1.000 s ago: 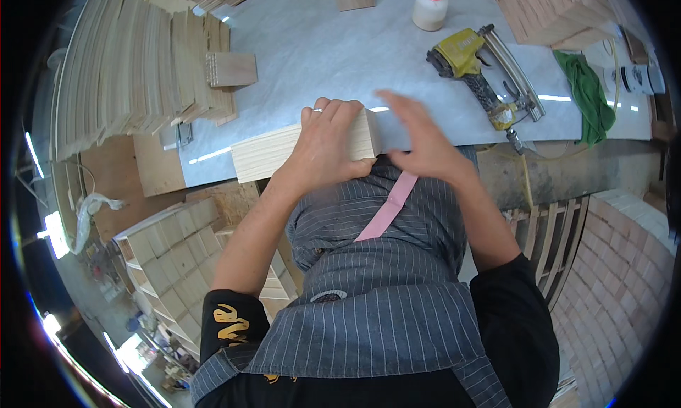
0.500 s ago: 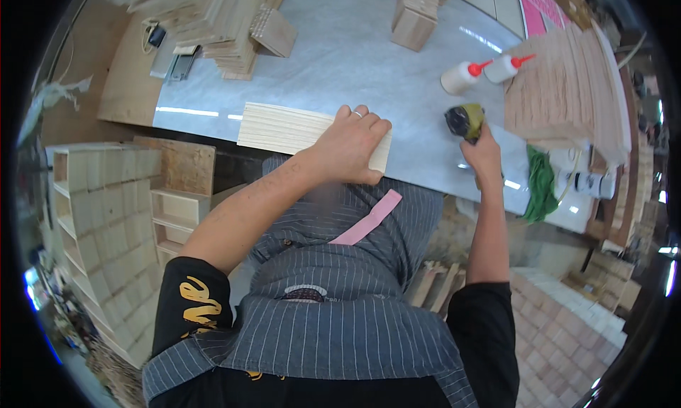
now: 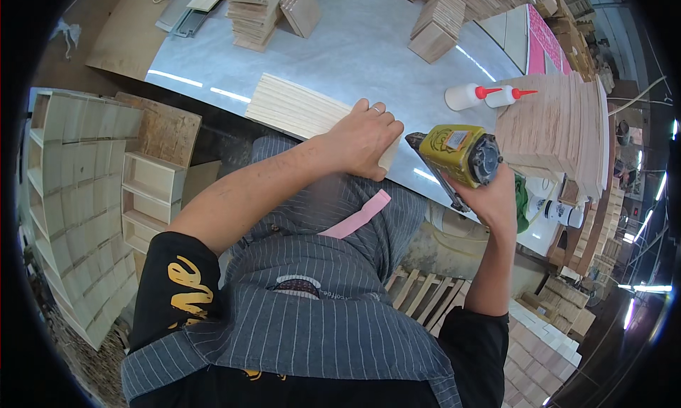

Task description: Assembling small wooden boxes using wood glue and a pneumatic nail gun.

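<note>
My left hand (image 3: 365,140) is closed over the right end of a pale wooden board (image 3: 294,111). The board lies along the near edge of the grey worktable (image 3: 355,60), and part of it is hidden under my fingers. My right hand (image 3: 493,201) grips a yellow-green nail gun (image 3: 454,149) by its handle. Its dark nose points left, just right of the board's end and apart from it.
Two white bottles (image 3: 462,97) with red nozzles stand by a tall stack of wooden panels (image 3: 550,128) on the right. More wood pieces (image 3: 259,18) are piled at the far side. Wooden boxes (image 3: 89,195) are stacked at left. A green cloth (image 3: 522,204) hangs behind my right hand.
My right hand has lifted the nail gun from the table and brought it nearer, turning its nose toward the board. My left hand still holds the board; the whole view has shifted and tilted.
</note>
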The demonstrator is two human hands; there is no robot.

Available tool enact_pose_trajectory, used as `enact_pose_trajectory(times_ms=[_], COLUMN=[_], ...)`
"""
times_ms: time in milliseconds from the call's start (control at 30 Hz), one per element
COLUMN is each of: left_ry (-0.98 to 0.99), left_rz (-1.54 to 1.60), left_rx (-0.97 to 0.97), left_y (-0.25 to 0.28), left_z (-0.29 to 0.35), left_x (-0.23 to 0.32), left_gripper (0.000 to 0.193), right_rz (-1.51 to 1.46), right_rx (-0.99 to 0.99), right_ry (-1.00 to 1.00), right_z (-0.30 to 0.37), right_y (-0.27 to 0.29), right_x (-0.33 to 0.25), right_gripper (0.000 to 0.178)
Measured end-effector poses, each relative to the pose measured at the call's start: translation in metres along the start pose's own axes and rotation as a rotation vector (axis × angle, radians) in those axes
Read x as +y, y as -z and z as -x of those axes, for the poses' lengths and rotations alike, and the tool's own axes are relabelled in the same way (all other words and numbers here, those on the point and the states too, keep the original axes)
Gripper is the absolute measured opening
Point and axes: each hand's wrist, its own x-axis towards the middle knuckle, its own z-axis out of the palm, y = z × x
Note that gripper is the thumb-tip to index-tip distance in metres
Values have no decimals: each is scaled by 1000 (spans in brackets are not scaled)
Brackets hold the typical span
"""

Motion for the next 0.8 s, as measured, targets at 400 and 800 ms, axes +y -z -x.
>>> enact_pose_trajectory(times_ms=[400, 800], left_ry=[0, -9], left_rz=[-1, 2], left_rx=[-5, 35], left_y=[1, -1], left_z=[1, 3], left_x=[0, -1], left_gripper=[68, 64], right_rz=[44, 72], right_rx=[-33, -76], right_ry=[21, -39], right_z=[-7, -11], right_y=[-5, -2], right_x=[2, -7], right_gripper=[39, 40])
